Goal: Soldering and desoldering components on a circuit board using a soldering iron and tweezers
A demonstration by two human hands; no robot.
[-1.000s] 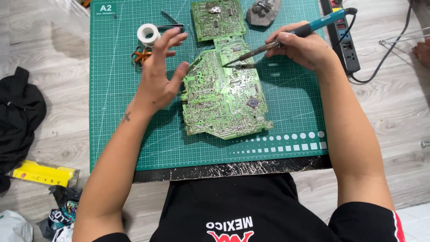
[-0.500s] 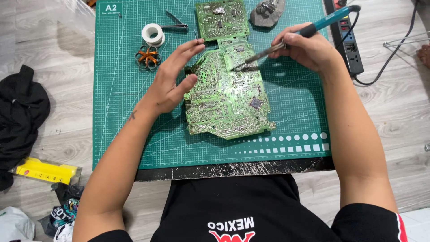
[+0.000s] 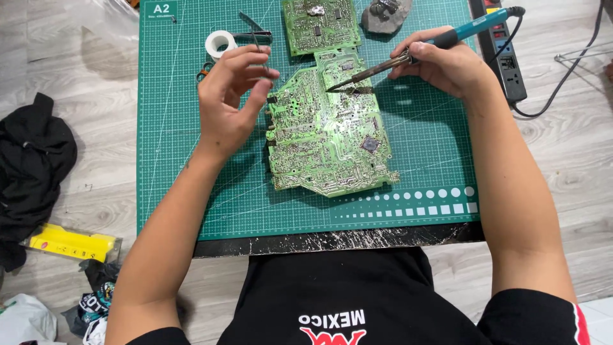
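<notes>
The right hand [image 3: 447,64] clasps a soldering iron [image 3: 440,41] by its blue handle, gripped like a pen, with the metal tip resting on the upper middle of the large circuit board [image 3: 325,134]. The left hand [image 3: 230,102] hovers just beside the board's upper left edge, fingers curled and loosely pinched. It may be holding a thin wire, but whether anything sits between the fingertips cannot be told.

The main risk is heat. If the tip lingers on one spot, it could lift a copper pad or scorch the board. The left fingers are near the hot tip, so a slip of either hand could burn them. The board lies loose on the green cutting mat [image 3: 179,166] with nothing pinning it, so pressure from the iron could make it skid and smear solder across neighbouring joints. The iron's cord runs to the power strip [image 3: 507,57] at the mat's right edge and could tug the handle off line.

The board is green, irregular in outline, with its solder side up: dense silver joints, pale traces and one dark square chip near the right side. It sits in the middle of the mat, a smaller board [image 3: 322,25] just above it.
</notes>
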